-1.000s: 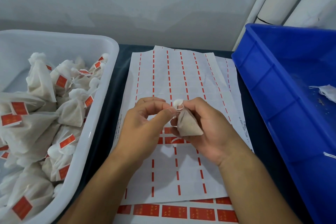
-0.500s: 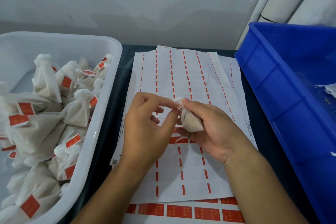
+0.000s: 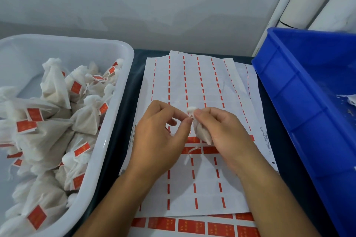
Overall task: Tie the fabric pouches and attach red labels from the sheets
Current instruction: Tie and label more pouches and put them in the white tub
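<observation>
Two sets of fingers (image 3: 189, 119) meet at the gathered neck of a small fabric pouch (image 3: 201, 131): the right hand (image 3: 223, 132) grips it, the left hand (image 3: 159, 138) pinches at its tie. Under them lies a mostly peeled label sheet (image 3: 192, 82) on the dark worktop (image 3: 133, 86). Left, a white tub (image 3: 107, 140) holds labelled pouches (image 3: 55, 136); right, a blue crate (image 3: 300, 106).

Light: soft and even, a bit blue.
Shadows: faint ones under the hands (image 3: 192, 136).
Glare: none.
Sharpness: middle clear, far corners a little fuzzy.
Edges: bent, like a fish-eye.
</observation>
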The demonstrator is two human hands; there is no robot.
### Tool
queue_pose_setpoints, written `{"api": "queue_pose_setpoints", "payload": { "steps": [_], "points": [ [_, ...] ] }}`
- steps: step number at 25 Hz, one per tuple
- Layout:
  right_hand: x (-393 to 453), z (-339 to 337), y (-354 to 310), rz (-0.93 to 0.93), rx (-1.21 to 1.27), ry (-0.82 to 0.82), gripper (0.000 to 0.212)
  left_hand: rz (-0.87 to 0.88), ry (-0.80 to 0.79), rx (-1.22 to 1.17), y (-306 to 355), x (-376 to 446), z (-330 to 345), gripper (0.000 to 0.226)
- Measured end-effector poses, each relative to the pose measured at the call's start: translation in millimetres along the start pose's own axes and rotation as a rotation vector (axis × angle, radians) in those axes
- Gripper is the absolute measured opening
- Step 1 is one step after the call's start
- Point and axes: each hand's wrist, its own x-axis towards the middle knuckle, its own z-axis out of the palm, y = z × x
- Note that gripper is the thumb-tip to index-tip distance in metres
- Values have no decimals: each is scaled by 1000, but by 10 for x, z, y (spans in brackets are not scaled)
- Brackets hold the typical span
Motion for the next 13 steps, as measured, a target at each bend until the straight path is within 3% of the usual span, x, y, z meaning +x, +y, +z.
{"api": "queue_pose_setpoints", "payload": {
  "steps": [3, 7, 11, 13],
  "points": [
    [-9, 20, 2, -123, -65, -8, 25, -228, -190, -153, 11, 31, -23, 21],
    [-34, 49, 9, -284, -71, -28, 23, -633, -354, -732, 71, 72, -97, 24],
    [-71, 50, -5, -420, -99, -7, 15, -688, -318, -1109, 161, 90, -191, 22],
    [-80, 38, -16, -447, -145, -4, 28, -689, -286, -1221, 167, 105, -227, 28]
  ]
}}
